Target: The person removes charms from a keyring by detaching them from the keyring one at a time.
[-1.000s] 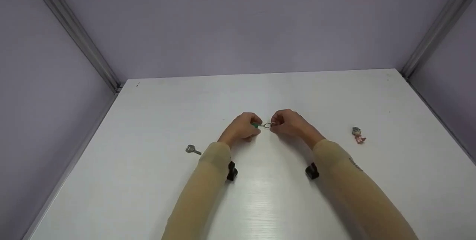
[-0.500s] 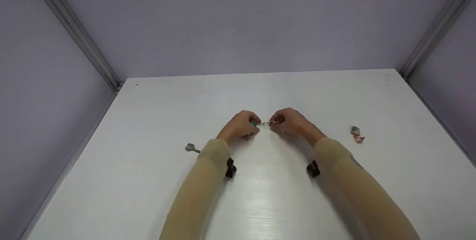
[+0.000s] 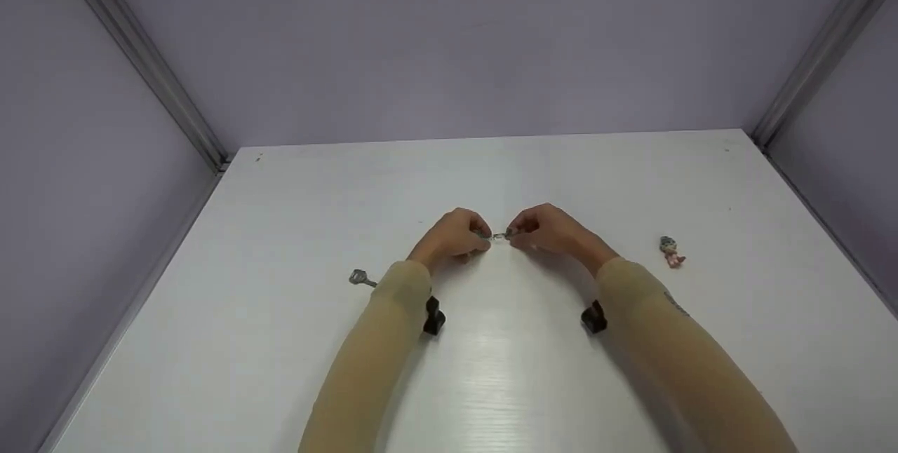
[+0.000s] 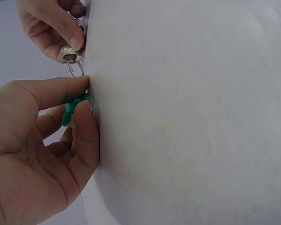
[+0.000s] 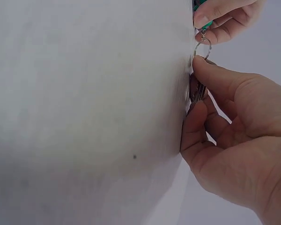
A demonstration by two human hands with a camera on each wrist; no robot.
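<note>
My two hands meet over the middle of the white table [image 3: 491, 383]. The left hand [image 3: 480, 239] pinches a small green charm [image 4: 74, 107] between thumb and forefinger. A thin metal key ring [image 4: 76, 70] hangs from the charm and spans the gap between the hands [image 3: 499, 236]. The right hand [image 3: 515, 233] pinches a silver key [image 5: 197, 90] that sits at the ring [image 5: 202, 47]. In the right wrist view the right hand [image 5: 194, 86] is close up, with the left fingers and green charm [image 5: 200, 5] above it. Whether the key is threaded on the ring is hidden.
A loose silver key [image 3: 360, 278] lies on the table left of my left forearm. A small doll-like figure [image 3: 671, 251] lies to the right. Purple walls with metal corner rails [image 3: 147, 67] close in the table on three sides.
Both hands stay together at the same spot, working the ring. The green charm shows less in the head view now, covered by the left fingers.
</note>
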